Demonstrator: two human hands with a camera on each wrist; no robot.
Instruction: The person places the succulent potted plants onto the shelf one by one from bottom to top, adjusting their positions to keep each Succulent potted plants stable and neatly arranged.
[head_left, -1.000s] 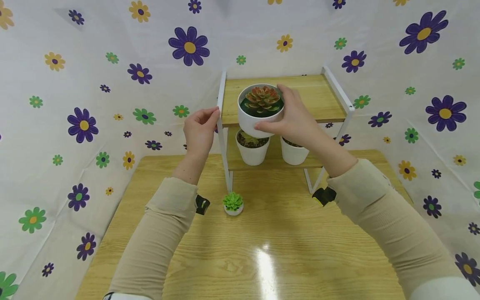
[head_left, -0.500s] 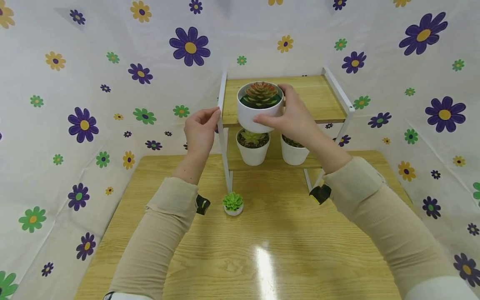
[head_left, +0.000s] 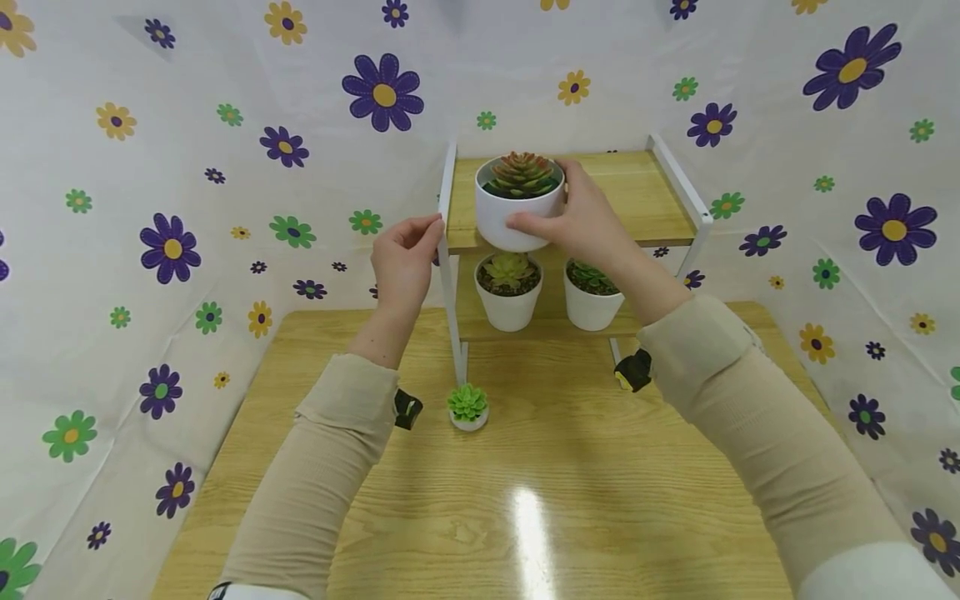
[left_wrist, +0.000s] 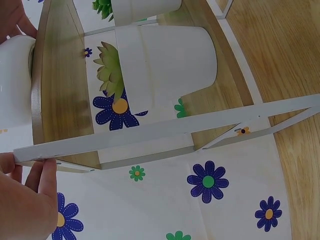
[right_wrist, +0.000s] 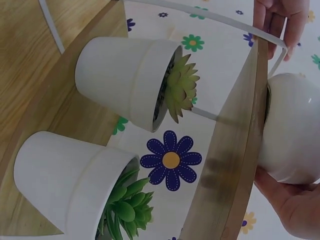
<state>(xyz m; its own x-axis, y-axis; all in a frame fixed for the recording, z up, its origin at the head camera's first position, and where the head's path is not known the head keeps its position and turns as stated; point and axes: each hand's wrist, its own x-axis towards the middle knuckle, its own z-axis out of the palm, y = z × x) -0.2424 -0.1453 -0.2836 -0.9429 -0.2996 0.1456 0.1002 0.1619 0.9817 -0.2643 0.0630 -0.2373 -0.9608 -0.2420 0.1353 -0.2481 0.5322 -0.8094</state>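
My right hand [head_left: 588,212] grips a round white pot [head_left: 512,223] with a red-tipped green succulent [head_left: 522,173] in it, thumb in front and fingers behind. The pot is upright at the front edge of the top board [head_left: 630,192] of a two-tier shelf; I cannot tell whether it touches the wood. My left hand [head_left: 405,258] pinches the shelf's white metal frame [left_wrist: 150,137] at its front left upper corner. On the lower board [head_left: 547,332] stand two white pots, the left pot [head_left: 512,308] with a pale green succulent, the right pot [head_left: 592,307] with a darker one.
A small bright green succulent [head_left: 468,403] in a low pot stands on the wooden table [head_left: 420,500], near the shelf's front left leg [head_left: 460,364]. Behind the table hangs a white flower-printed cloth [head_left: 300,192], which also runs along both sides.
My right hand has moved the white pot farther back over the top board and tipped it from leaning toward me to upright. The left hand stays on the frame.
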